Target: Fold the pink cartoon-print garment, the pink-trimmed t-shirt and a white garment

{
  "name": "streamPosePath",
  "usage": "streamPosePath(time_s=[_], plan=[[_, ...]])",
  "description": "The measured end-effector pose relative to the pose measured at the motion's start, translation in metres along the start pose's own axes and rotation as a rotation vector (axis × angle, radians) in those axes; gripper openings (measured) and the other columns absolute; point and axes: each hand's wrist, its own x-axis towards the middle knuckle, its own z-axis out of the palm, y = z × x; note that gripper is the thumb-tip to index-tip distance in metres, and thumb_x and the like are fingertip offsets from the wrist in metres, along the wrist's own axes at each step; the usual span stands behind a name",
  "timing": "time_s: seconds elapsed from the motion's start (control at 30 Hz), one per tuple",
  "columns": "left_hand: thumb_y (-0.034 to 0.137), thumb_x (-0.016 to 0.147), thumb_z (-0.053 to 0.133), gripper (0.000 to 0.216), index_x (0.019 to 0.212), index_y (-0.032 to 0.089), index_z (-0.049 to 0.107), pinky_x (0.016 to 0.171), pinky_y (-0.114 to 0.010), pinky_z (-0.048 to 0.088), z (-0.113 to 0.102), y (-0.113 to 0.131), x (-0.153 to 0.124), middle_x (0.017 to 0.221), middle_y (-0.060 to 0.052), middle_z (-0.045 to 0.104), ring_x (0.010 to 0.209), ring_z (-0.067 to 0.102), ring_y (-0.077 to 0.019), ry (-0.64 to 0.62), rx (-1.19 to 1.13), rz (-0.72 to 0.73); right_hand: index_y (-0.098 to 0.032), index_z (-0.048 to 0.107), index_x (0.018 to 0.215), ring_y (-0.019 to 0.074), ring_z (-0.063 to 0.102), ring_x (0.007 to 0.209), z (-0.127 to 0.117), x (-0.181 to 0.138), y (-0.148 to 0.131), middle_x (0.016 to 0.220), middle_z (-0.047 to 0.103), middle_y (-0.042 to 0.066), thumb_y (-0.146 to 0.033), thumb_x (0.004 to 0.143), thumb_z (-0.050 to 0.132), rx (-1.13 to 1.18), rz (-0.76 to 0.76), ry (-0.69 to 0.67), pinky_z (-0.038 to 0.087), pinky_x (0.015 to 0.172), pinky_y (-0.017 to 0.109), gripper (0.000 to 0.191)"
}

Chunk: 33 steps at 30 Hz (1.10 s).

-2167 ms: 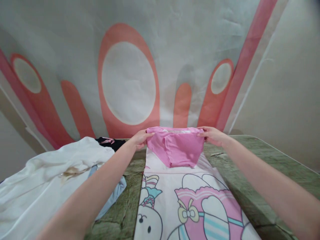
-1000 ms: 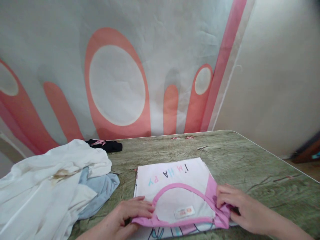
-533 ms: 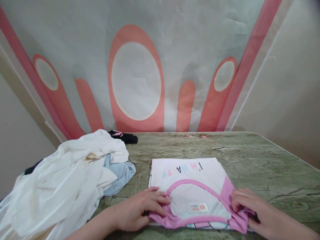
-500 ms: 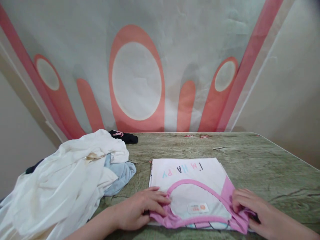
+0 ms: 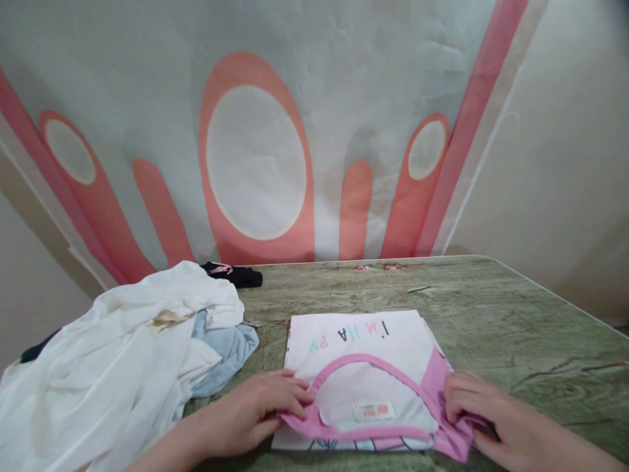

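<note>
A white cloth garment with pink trim (image 5: 361,377), folded into a flat four-sided bundle, is laid at the near side of the table, between the two hands. Its looped pink neckline (image 5: 366,358) is stretched from left to right, roughly along the line from hand to hand. Whether the bundle itself is longer across or in depth cannot be told from so slanted a view. Within the neckline a small white label with orange print (image 5: 373,411) is shown, and coloured lettering (image 5: 350,332) is seen upside down on the far half.

Neither hand can be called the nearer, since both near corners are held. By the left hand (image 5: 265,403) the pink cloth at the left corner is pinched, with the fingers laid over it; by the right hand (image 5: 484,410) the pink cloth at the right corner is gripped in curled fingers (there it is bunched out past the folded edge, while the left is flatter).

To the left, apart from the garment, a crumpled heap of white cloth (image 5: 137,341) is piled, with a light blue cloth (image 5: 221,354) partly covered by it. A small black cloth with a pink mark (image 5: 243,277) is set near the far edge of the grey-green wood-grained table (image 5: 515,308).
</note>
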Motion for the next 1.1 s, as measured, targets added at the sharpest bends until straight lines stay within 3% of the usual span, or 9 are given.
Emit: streamPosePath(time_s=[0.07,0.17,0.27,0.4,0.57,0.63,0.77,0.97,1.1], plan=[[0.025,0.084,0.054,0.025,0.108,0.028,0.061,0.108,-0.038,0.021,-0.001,0.004,-0.001,0.128,0.0,0.051,0.122,0.042,-0.0189,-0.047,-0.002,-0.022,-0.022,0.057,0.082,0.017,0.052,0.083,-0.003,-0.002,-0.005,0.084,0.058,0.002,-0.003,0.069,0.046,0.03,-0.001,-0.022,0.04,0.077,0.028,0.025],[0.041,0.075,0.065,0.039,0.111,0.026,0.06,0.107,-0.037,0.025,-0.007,0.007,-0.002,0.13,-0.002,0.048,0.122,0.041,-0.0224,-0.081,-0.017,-0.051,-0.022,0.06,0.089,0.0174,0.053,0.084,-0.017,-0.007,-0.011,0.089,0.06,0.003,-0.012,0.072,0.051,0.124,0.001,-0.054,0.042,0.078,0.028,0.022],[0.041,0.085,0.052,0.038,0.12,0.026,0.053,0.102,-0.032,0.033,-0.015,0.003,0.01,0.129,-0.003,0.05,0.118,0.045,-0.0198,-0.005,0.017,-0.104,-0.021,0.061,0.094,0.0184,0.055,0.086,-0.036,-0.005,-0.004,0.092,0.062,0.004,-0.024,0.077,0.053,0.17,0.043,-0.017,0.043,0.079,0.029,0.019],[0.04,0.093,0.035,0.041,0.13,0.025,0.044,0.104,-0.035,0.028,-0.013,-0.003,0.055,0.135,-0.004,0.043,0.124,0.039,-0.0194,0.144,0.161,-0.069,-0.018,0.061,0.091,0.0193,0.057,0.084,-0.053,0.026,0.036,0.091,0.063,0.006,-0.033,0.083,0.046,0.13,0.161,0.192,0.044,0.077,0.032,0.023],[0.045,0.093,0.026,0.052,0.139,0.02,0.026,0.107,-0.048,0.013,0.011,-0.004,0.128,0.146,-0.009,0.02,0.134,0.016,-0.0243,0.123,0.389,-0.062,-0.016,0.061,0.101,0.0222,0.058,0.087,-0.051,0.084,0.088,0.1,0.064,0.011,-0.036,0.08,0.048,0.127,0.186,0.446,0.045,0.079,0.035,0.031],[0.051,0.092,0.026,0.059,0.141,0.02,0.02,0.106,-0.053,0.01,0.021,-0.007,0.147,0.147,-0.011,0.013,0.135,0.011,-0.0281,0.12,0.453,-0.101,-0.017,0.064,0.096,0.0222,0.059,0.085,-0.048,0.102,0.096,0.096,0.065,0.01,-0.038,0.078,0.052,0.132,0.155,0.431,0.045,0.077,0.035,0.031],[0.06,0.088,0.024,0.064,0.141,0.025,0.017,0.104,-0.056,0.006,0.028,-0.022,0.163,0.148,-0.009,0.013,0.134,0.013,-0.0306,0.078,0.539,-0.068,-0.017,0.067,0.083,0.0179,0.056,0.068,-0.043,0.119,0.101,0.078,0.067,0.005,-0.038,0.074,0.056,0.123,0.123,0.267,0.044,0.063,0.029,0.026],[0.062,0.086,0.029,0.065,0.141,0.029,0.017,0.107,-0.047,0.004,-0.006,-0.056,0.181,0.148,-0.003,0.013,0.135,0.009,-0.027,-0.002,0.7,0.176,-0.014,0.063,0.071,0.0124,0.049,0.054,-0.039,0.11,0.111,0.061,0.061,0.001,-0.034,0.072,0.057,0.148,0.179,0.187,0.037,0.05,0.023,0.02],[0.066,0.082,0.033,0.07,0.14,0.029,0.022,0.106,-0.047,-0.001,-0.029,-0.086,0.199,0.148,-0.004,0.013,0.135,0.006,-0.0283,0.139,0.819,0.055,-0.014,0.06,0.076,0.0114,0.049,0.053,-0.036,0.1,0.116,0.061,0.061,0.001,-0.032,0.071,0.059,0.266,0.259,0.194,0.036,0.048,0.022,0.018]])
